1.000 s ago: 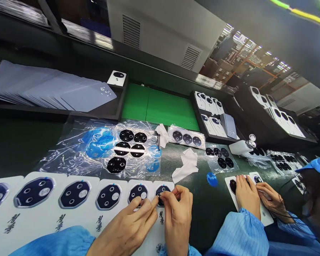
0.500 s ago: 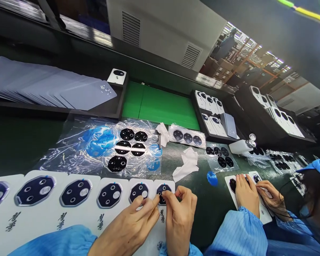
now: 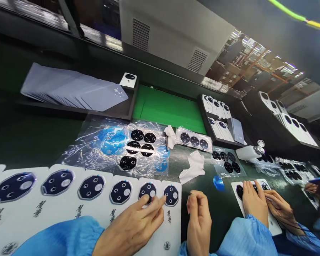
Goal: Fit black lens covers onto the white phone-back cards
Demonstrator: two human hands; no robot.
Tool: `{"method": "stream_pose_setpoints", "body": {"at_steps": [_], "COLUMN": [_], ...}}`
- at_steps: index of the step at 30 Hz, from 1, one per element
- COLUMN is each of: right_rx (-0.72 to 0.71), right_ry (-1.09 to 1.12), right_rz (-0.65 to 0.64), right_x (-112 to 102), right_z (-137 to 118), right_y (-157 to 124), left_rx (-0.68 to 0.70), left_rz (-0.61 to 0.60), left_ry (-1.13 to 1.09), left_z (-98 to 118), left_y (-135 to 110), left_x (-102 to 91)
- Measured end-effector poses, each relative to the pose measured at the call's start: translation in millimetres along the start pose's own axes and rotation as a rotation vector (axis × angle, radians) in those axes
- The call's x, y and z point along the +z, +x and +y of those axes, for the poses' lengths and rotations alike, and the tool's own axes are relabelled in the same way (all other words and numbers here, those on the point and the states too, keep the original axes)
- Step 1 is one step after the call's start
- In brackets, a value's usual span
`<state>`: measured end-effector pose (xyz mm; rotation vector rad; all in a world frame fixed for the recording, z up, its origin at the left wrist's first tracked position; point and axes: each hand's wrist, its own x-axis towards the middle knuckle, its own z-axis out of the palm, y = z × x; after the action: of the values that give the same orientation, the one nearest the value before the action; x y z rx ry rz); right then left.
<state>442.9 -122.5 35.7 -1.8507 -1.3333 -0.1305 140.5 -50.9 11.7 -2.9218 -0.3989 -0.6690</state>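
A row of white phone back panels lies along the near edge of the bench, each with a dark octagonal camera lens cover and black lettering. My left hand rests over the two rightmost panels, fingers loosely stretched and apart, its fingertips beside the last cover. Nothing shows in that hand. Just right of the row, my right hand is raised with thumb and fingers pinched together. A tiny dark speck shows at its fingertips, too small to name.
Clear film with black octagonal pieces lies behind the row, next to crumpled white cloths. Dark trays hold grey sheets and panels. A white bottle stands right. A co-worker's hands work on panels at the right.
My right hand has moved off the rightmost cover to the right, baring that panel. My left hand stays over the panels. The whole view has shifted slightly.
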Motion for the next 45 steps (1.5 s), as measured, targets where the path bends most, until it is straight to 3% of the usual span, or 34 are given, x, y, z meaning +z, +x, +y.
{"method": "stream_pose_setpoints", "body": {"at_steps": [2, 4, 7, 11, 16, 20, 23, 28, 30, 38, 45], "right_rx": [0.012, 0.032, 0.075, 0.296, 0.406, 0.609, 0.515, 0.121, 0.026, -0.230, -0.237], "right_ry": [0.007, 0.016, 0.053, 0.306, 0.430, 0.670, 0.605, 0.419, 0.368, -0.059, -0.121], "right_rz": [0.057, 0.076, 0.084, 0.108, -0.040, -0.045, -0.075, -0.307, -0.336, -0.131, -0.126], "right_x": [-28, -43, -43, -6, 65, 85, 87, 92, 96, 114, 114], "right_z": [34, 55, 56, 6, -70, -102, -110, -109, -111, -130, -133], "right_y": [24, 37, 34, -9, -87, -100, -93, -89, -90, -94, -88], "left_rx": [0.071, 0.118, 0.051, -0.094, -0.128, -0.115, -0.112, -0.106, -0.105, -0.105, -0.093], "left_rz": [0.056, 0.145, 0.214, 0.222, 0.184, 0.154, 0.148, 0.138, 0.135, 0.129, 0.106], "left_ry": [-0.082, -0.170, -0.210, -0.159, -0.113, -0.110, -0.098, -0.057, -0.056, -0.035, -0.007], "left_z": [-4, -8, -13, -18, -21, -21, -20, -17, -16, -13, -12], "left_y": [-9, -20, -34, -42, -38, -35, -36, -39, -39, -38, -38], "left_x": [-5.4, -8.4, -9.6, -7.5, -3.9, -3.2, -1.7, 1.9, 2.5, 5.4, 3.2]}}
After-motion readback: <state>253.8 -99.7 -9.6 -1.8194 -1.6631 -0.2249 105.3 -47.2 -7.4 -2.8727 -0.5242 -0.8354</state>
